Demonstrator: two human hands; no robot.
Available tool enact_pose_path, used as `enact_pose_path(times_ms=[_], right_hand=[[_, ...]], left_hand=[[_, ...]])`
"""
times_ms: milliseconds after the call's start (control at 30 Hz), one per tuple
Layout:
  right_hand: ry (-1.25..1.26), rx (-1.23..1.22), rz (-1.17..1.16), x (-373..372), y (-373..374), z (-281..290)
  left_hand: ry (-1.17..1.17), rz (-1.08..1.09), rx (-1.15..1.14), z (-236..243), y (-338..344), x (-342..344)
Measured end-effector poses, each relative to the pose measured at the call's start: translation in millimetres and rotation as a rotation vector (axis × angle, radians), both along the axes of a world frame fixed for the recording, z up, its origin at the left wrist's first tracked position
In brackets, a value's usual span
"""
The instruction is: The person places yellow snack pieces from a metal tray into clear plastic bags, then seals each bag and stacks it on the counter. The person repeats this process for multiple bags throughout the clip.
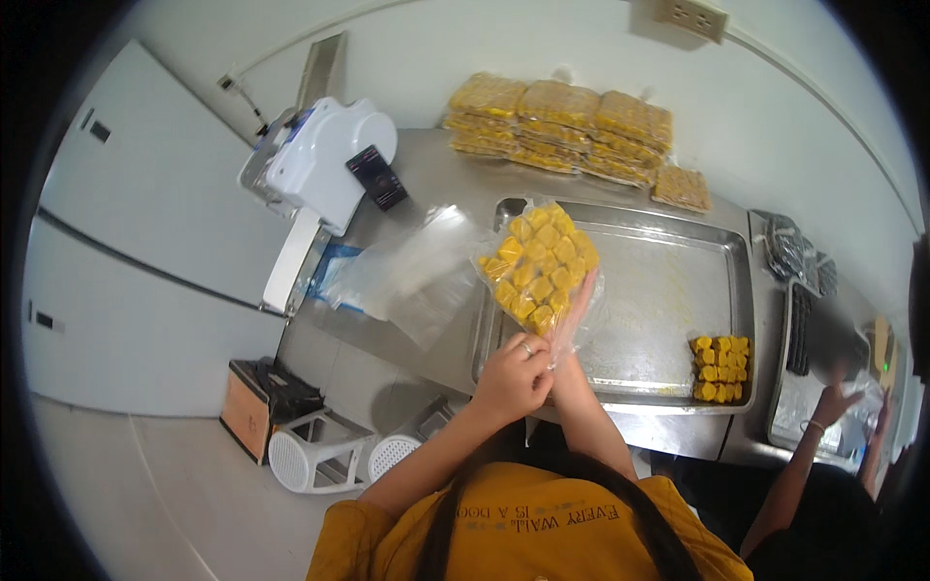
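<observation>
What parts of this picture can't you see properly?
- Right hand: in the head view, mostly hidden behind the clear bag of yellow pieces it holds up.
- Left hand: its fingertips fold out of sight at the bag's open end.
- Metal tray: its near left corner is covered by the hands and bag.
- Another person's hand: what it touches is blurred near the picture's right rim.

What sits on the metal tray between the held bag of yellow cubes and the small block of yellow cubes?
Nothing: in the head view, that stretch of the metal tray is bare.
</observation>
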State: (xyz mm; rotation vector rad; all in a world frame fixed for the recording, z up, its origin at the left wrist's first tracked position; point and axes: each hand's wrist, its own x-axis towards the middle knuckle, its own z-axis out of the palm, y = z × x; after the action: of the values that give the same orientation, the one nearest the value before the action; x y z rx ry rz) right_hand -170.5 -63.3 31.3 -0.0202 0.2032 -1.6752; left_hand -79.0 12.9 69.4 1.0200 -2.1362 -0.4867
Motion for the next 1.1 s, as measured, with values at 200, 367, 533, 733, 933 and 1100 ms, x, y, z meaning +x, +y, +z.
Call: enact_pose_path(times_ms=[200, 367, 533, 733, 933, 1100], right_hand=[[-0.053, -0.119, 0.216, 44, -28, 20], [-0.096, -0.050, 0.240, 85, -43, 22], [-0.107, -0.123, 0.284, 102, -58, 19], [-0.187, -0.080, 0.263, 104, -76, 15], [-0.260, -0.095, 0.288, 103, -82, -1], [-0.305, -0.108, 0.303, 104, -85, -17]], left_hand=[[0.315, 0.175, 0.195, 10, -29, 53], [0.124, 0.580, -0.023, 17, -65, 76], [0.196, 0.396, 0.246, -2, -81, 97], [0.362, 0.334, 0.306, -22, -95, 114], [0.236, 0.379, 0.342, -15, -95, 116], [0.169, 0.475, 0.351, -1, -69, 100]])
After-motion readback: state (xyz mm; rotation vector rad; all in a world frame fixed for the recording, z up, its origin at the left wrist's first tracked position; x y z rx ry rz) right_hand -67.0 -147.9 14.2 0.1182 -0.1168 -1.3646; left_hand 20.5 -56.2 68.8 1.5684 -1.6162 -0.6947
